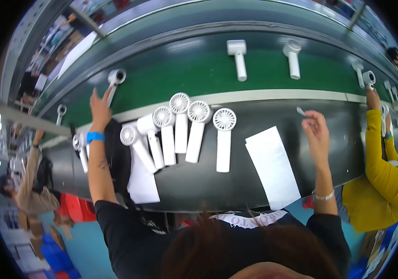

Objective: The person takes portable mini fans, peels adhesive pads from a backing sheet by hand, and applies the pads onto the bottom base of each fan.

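Toward 10 o'clock, the left hand (100, 112), fingers loosely spread, touches a white fan (114, 85) by its handle on the green belt (180, 69), though whether it grips cannot be told. Five clustered fans (167, 142) lie on the dark bench (194, 188), with a lone fan (224, 146) at 3 o'clock from them and a white sheet (274, 169) at 4 o'clock from that one. At 3 o'clock the right hand (318, 132), fingers curled nearly together, pinches a small pale piece (300, 111).

Fan cluster (181, 135) blocks middle; right-hand bench (347, 137) probably passable.
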The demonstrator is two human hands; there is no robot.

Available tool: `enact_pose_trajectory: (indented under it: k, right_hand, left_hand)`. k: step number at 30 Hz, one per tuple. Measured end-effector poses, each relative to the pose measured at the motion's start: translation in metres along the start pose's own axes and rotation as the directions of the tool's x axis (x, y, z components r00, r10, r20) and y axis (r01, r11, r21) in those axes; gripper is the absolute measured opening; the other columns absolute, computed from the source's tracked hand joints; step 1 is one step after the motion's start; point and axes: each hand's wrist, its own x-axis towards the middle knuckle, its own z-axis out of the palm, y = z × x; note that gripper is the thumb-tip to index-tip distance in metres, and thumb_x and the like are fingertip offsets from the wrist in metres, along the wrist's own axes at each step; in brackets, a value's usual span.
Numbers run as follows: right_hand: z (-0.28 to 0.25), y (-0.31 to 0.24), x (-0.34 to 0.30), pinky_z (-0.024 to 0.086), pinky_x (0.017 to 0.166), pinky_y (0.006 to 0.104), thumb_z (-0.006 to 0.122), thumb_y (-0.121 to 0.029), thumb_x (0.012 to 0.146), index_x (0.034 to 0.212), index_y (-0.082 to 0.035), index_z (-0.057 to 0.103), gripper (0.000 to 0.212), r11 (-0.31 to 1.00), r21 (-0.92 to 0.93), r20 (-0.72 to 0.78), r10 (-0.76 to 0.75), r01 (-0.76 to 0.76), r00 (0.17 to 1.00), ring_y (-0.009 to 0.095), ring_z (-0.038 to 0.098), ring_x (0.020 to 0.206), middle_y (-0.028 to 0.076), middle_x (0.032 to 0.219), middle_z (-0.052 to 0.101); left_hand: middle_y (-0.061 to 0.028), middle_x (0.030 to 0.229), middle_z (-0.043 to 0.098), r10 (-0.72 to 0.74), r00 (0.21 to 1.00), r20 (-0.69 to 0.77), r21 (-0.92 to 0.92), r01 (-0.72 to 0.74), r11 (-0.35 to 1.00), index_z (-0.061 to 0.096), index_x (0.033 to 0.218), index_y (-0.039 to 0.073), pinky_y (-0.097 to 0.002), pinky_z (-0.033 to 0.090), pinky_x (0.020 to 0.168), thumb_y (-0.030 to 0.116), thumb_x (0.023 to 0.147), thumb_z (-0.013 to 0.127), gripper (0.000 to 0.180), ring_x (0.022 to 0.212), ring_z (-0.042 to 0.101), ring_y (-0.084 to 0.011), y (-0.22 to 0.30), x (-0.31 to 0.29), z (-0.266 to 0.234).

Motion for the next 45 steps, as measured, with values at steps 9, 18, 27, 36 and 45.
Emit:
enact_pose_trajectory:
  k: [9,18,27,36,45]
  right_hand:
    - [0.014,0.041,0.114,0.045,0.067,0.0236,0.059,-0.007,0.083,0.122,-0.006,0.045,0.041,0.879,-0.436,-0.094,-0.257,0.193,0.962,0.013,0.052,0.087,0.009,0.116,0.051]
    - [0.038,0.039,0.160,0.049,0.065,0.0313,0.066,-0.015,0.079,0.132,-0.013,0.031,0.064,0.740,-0.670,-0.192,-0.248,0.057,0.950,0.022,0.062,0.069,0.013,0.093,0.063]
    - [0.028,-0.075,0.077,0.048,0.071,0.0223,0.072,-0.004,0.072,0.128,0.002,0.027,0.072,0.896,-0.287,-0.199,-0.402,0.340,0.894,0.016,0.060,0.085,0.013,0.101,0.062]
    - [0.051,-0.083,-0.022,0.045,0.070,0.0238,0.083,-0.011,0.060,0.127,0.001,0.023,0.090,0.697,-0.508,0.051,-0.562,0.506,0.826,0.015,0.056,0.077,0.009,0.093,0.062]
    - [0.067,-0.085,-0.065,0.041,0.073,0.0276,0.083,-0.015,0.059,0.129,-0.004,0.022,0.093,0.854,-0.130,-0.015,-0.509,0.503,0.861,0.016,0.055,0.084,0.008,0.094,0.062]
  left_hand:
    - [-0.0157,0.095,0.054,-0.018,0.923,0.385,-0.390,0.180,0.903,0.062,0.107,0.010,-0.0386,0.048,0.077,-0.014,0.063,0.051,0.052,0.086,0.057,-0.0330,-0.051,0.002,0.022]
    - [-0.0121,0.082,0.052,0.042,0.951,0.305,-0.463,0.110,0.879,0.063,0.105,0.009,-0.0331,0.048,0.062,-0.003,0.066,0.066,0.040,0.065,0.057,-0.0241,-0.030,0.021,0.014]
    - [-0.0182,0.096,0.054,0.041,0.963,0.266,-0.301,0.043,0.953,0.052,0.122,0.013,-0.0392,0.046,0.073,0.006,0.076,0.064,0.047,0.080,0.057,-0.0331,-0.040,0.008,0.027]
    - [-0.0107,0.121,0.053,0.197,0.979,-0.046,-0.802,-0.154,0.577,0.049,0.124,0.008,-0.0301,0.049,0.076,0.000,0.078,0.062,0.049,0.097,0.058,-0.0205,0.178,0.029,-0.128]
    - [-0.0114,0.111,0.058,0.256,0.966,0.047,-0.997,0.059,-0.042,0.052,0.119,0.004,-0.0255,0.052,0.065,0.005,0.071,0.072,0.052,0.077,0.063,-0.0162,0.361,-0.033,-0.178]
